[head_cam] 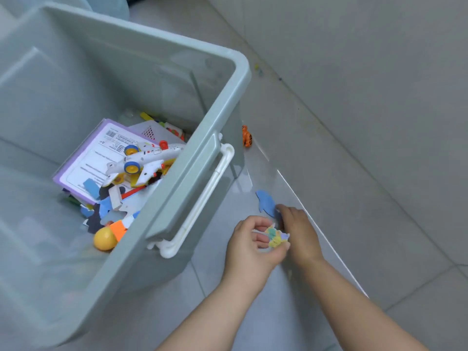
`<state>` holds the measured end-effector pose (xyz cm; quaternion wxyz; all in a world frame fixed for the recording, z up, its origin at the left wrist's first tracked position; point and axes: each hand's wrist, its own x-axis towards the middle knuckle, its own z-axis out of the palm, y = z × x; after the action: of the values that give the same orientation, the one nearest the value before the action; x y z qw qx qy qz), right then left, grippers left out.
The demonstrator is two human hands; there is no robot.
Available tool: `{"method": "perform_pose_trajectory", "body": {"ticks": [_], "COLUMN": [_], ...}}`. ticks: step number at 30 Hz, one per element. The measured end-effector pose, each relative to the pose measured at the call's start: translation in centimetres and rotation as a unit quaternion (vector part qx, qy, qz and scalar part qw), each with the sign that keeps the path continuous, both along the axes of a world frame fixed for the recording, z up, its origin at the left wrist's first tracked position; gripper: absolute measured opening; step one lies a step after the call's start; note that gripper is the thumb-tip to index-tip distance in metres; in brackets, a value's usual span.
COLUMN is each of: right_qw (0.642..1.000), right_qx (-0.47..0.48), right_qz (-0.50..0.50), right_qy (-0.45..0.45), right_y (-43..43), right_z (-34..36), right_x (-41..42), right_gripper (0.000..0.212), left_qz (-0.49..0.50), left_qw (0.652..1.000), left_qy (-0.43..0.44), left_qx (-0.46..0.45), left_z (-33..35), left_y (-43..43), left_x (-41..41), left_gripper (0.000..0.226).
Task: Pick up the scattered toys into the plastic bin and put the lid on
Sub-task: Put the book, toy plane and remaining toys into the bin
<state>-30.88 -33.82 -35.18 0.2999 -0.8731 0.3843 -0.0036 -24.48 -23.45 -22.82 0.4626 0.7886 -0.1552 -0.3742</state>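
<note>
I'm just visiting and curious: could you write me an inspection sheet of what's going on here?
Surface: grey tiled floor, glossy.
Job's things: open plastic bin holding toy plane, yellow egg, booklet, foam pieces; no lid seen.
Clutter: orange tiger figure beside the bin; blue foam piece on the floor.
Hands: left hand holds pastel pieces; right hand touches the blue foam piece.
Cables: nothing seen.
Surroundings: tiled wall.

The bin (141,79) at left is smooth, semi-matt grey-green plastic, its handle (202,206) glossy white plastic. Inside, the toy aeroplane (144,160) is shiny white plastic and the purple-edged box (93,158) looks like printed card. The floor (379,173) is glossy grey tile. The blue cut-out (266,202) by my right grip looks matt, like foam.
</note>
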Motion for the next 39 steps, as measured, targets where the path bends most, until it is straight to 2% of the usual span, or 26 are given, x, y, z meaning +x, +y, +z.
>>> {"method": "perform_pose_trajectory", "body": {"ticks": [2, 5, 7, 10, 12, 15, 17, 18, 20, 23, 27, 30, 32, 35, 39], "right_qw": [0.997, 0.985, 0.978, 0.928, 0.912, 0.915, 0.922, 0.935, 0.966, 0.983, 0.997, 0.999, 0.998, 0.991, 0.984], "right_qx": [-0.017, -0.028, -0.012, 0.052, 0.049, -0.091, -0.151, -0.148, -0.100, -0.063, -0.020, 0.018, 0.041, 0.072, 0.112], "right_qz": [-0.069, -0.163, -0.208, -0.336, -0.301, -0.117, -0.018, 0.021, 0.074, 0.094, 0.068, 0.018, -0.037, -0.112, -0.133], "right_qy": [0.032, 0.052, 0.014, -0.152, -0.274, -0.375, -0.355, -0.322, -0.227, -0.146, -0.044, 0.023, 0.022, -0.004, -0.030], "right_y": [0.2, 0.0, -0.2, -0.5, 0.9, 4.8, 6.8, 7.5, 8.6, 9.4, 9.6, 8.6, 7.7, 5.6, 1.4], "right_z": [0.3, 1.7, 3.5, 10.5, 17.5, 27.1, 29.7, 30.3, 30.4, 30.2, 31.5, 31.6, 31.0, 29.0, 24.8], "right_x": [-2.5, -4.9, -5.5, -3.0, -0.2, 5.1, 8.2, 9.4, 10.4, 9.0, 5.1, 2.2, 0.7, -0.7, 0.3], "right_gripper": [0.028, 0.028, 0.034, 0.036, 0.035, 0.027, 0.026, 0.027, 0.032, 0.036, 0.034, 0.031, 0.028, 0.028, 0.029], "left_qz": [-0.049, -0.104, -0.082, -0.054, -0.065, -0.089, -0.089, -0.098, -0.126, -0.132, -0.116, -0.177, -0.247, -0.327, -0.284], "left_qw": [0.994, 0.968, 0.959, 0.951, 0.951, 0.957, 0.964, 0.966, 0.968, 0.969, 0.971, 0.964, 0.948, 0.906, 0.890], "left_qy": [-0.023, -0.131, -0.198, -0.295, -0.301, -0.275, -0.250, -0.236, -0.209, -0.191, -0.180, -0.170, -0.174, -0.267, -0.355], "left_qx": [-0.090, -0.185, -0.183, -0.073, 0.006, 0.040, -0.003, -0.025, -0.060, -0.089, -0.106, -0.105, -0.096, -0.038, 0.034], "left_z": [5.1, 12.0, 15.4, 16.8, 15.9, 14.9, 15.3, 15.6, 16.2, 16.6, 16.6, 16.2, 15.6, 14.6, 13.3], "left_y": [-0.5, -1.9, -2.5, -0.8, 1.6, 5.2, 6.9, 7.7, 8.8, 10.2, 11.8, 12.5, 12.0, 10.0, 7.2], "left_x": [0.2, 4.6, 9.4, 16.5, 19.6, 21.1, 21.0, 20.7, 19.8, 18.6, 17.6, 15.4, 13.2, 11.1, 10.8], "left_gripper": [0.034, 0.035, 0.032, 0.033, 0.049, 0.080, 0.082, 0.082, 0.080, 0.082, 0.078, 0.070, 0.075, 0.082, 0.083]}}
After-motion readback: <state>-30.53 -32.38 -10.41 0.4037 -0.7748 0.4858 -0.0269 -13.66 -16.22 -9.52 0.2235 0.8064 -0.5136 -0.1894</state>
